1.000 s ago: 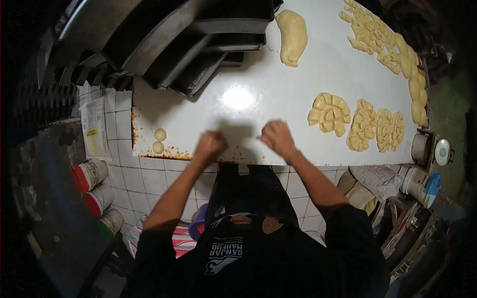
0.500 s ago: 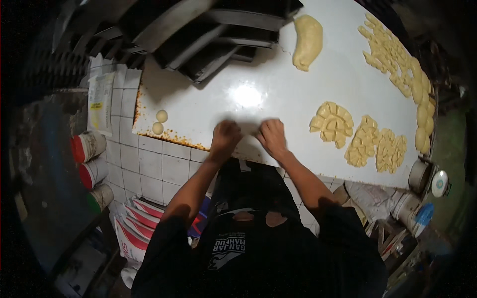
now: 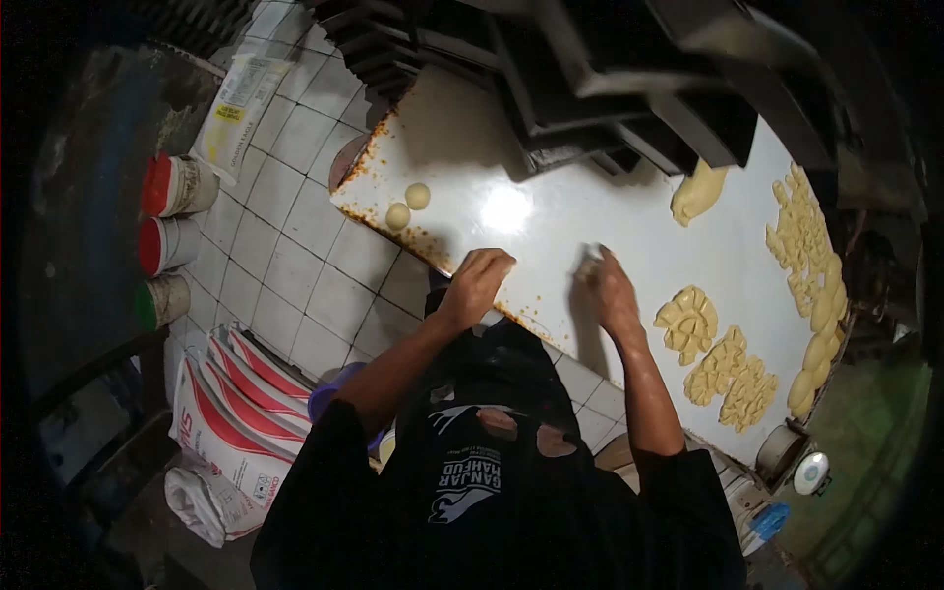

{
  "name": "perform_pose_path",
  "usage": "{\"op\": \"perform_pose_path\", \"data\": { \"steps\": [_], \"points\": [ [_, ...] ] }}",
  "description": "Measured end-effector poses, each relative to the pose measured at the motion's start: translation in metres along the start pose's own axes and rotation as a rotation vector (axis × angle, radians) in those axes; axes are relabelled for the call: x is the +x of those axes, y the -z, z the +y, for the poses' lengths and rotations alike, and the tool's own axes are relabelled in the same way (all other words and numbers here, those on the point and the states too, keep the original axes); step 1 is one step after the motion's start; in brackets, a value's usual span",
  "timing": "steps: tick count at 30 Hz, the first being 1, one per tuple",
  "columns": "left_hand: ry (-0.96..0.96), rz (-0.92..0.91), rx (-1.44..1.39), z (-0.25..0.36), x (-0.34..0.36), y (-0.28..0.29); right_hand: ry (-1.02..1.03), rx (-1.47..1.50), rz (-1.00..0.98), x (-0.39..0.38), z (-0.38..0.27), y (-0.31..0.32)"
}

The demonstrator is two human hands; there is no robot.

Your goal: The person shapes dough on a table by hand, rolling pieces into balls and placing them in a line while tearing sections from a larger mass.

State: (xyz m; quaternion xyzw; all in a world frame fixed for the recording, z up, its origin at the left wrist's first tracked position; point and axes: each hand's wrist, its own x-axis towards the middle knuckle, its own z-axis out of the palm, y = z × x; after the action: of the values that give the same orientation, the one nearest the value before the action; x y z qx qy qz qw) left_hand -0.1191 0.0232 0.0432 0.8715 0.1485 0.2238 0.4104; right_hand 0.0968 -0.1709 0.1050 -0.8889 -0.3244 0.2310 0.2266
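Observation:
My left hand is at the near edge of the white table, its fingers curled down and closed. Whatever lies under those fingers is hidden. Raised a little over the tabletop to the right, my right hand is blurred, its fingers bent together; a pale patch shows by the fingertips, too smeared to name. Two small dough balls, one farther and one nearer, sit at the table's left corner. Shaped pieces of cut dough lie to the right of my right hand.
Stacked dark metal pans overhang the far side, partly covering a large dough lump. More dough strips and smooth dough rolls line the right edge. Lidded buckets and red-white sacks stand at left.
The view has turned and shifted, so the table appears slanted. My hands have moved apart, and the right one has lifted off to the right. The dough balls look unchanged.

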Motion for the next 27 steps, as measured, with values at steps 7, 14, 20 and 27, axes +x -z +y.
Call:
{"op": "perform_pose_path", "data": {
  "steps": [7, 14, 20, 27],
  "points": [
    [0.16, 0.361, -0.024, -0.057, 0.087, 0.114, 0.527, 0.151, 0.347, 0.116, -0.14, -0.126],
    [0.037, 0.053, 0.549, -0.035, 0.093, 0.08, -0.075, 0.224, 0.251, -0.074, 0.008, -0.074],
    [0.559, -0.683, -0.633, 0.067, 0.067, -0.088, -0.426, -0.083, 0.699, -0.108, 0.146, 0.04],
    [1.118, -0.747, -0.829, 0.132, 0.025, -0.138, 0.286, 0.256, 0.465, -0.134, 0.094, -0.089]
  ]
}}
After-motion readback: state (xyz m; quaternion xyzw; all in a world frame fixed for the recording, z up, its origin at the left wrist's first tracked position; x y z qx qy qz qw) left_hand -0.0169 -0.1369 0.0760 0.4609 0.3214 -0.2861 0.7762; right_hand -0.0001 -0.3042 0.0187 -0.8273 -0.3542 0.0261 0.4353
